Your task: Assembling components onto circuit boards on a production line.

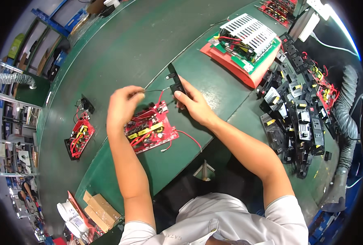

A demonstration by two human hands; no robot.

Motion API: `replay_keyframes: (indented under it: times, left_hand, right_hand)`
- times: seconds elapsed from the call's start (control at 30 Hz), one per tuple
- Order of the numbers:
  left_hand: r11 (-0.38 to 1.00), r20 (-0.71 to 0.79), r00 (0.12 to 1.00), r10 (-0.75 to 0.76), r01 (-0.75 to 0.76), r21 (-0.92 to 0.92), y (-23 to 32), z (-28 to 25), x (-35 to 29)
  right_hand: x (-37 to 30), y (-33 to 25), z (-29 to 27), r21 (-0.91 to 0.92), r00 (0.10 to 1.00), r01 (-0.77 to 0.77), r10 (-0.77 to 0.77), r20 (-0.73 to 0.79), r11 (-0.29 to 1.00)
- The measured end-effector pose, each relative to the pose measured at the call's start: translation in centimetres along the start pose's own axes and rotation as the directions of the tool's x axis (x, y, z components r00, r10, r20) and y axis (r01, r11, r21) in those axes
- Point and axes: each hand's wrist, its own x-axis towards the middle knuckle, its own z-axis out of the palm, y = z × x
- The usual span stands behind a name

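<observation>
My right hand (194,103) grips a narrow black end panel (174,78), tilted above the green bench. From this panel a thin black wire (153,90) runs left to my left hand (122,104), whose thumb and fingers pinch its other end. Below both hands lies a red circuit board (170,133) with yellow-wrapped parts, coils and red wires. One red wire (161,98) rises from the board toward the panel. Another red lead (191,139) trails off its right side across the bench. My left hand and forearm cover part of the board's left edge.
At left sits another red board (81,136) with a black panel attached. A slotted metal-covered unit (248,32) rests on an orange-red block (234,69). Black panels (299,118) are heaped at right, beside a grey flexible duct (344,118). A cardboard box (102,210) stands lower left.
</observation>
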Motion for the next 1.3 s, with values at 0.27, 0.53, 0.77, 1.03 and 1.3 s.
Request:
replay_keyframes:
  times: [0.27,0.53,0.77,1.03,1.3]
  left_hand:
    - [0.636,-0.162,0.982,-0.096,-0.065,-0.769,1.3,1.1,0.9]
    - [0.200,-0.011,0.999,0.051,-0.021,-0.980,1.2,2.7,1.2]
    - [0.226,0.181,0.973,0.143,0.146,-0.963,-1.0,2.1,1.8]
    - [0.400,0.206,0.961,0.182,0.119,-0.909,-0.7,1.7,2.0]
    - [0.855,0.300,0.952,-0.059,0.203,-0.477,0.8,1.4,3.3]
  right_hand:
    - [-0.4,0.2,0.2,-0.111,0.994,0.111,-0.111,0.011,0.988]
    - [-0.2,0.3,-0.1,-0.025,0.996,0.081,-0.080,0.031,0.996]
    - [-0.3,-0.2,-0.1,0.001,0.998,0.047,-0.047,0.051,0.999]
    - [-0.2,-0.4,-0.2,0.052,0.997,0.018,-0.022,0.080,0.998]
    - [0.0,-0.5,-0.6,0.063,0.992,0.001,-0.010,0.129,0.998]
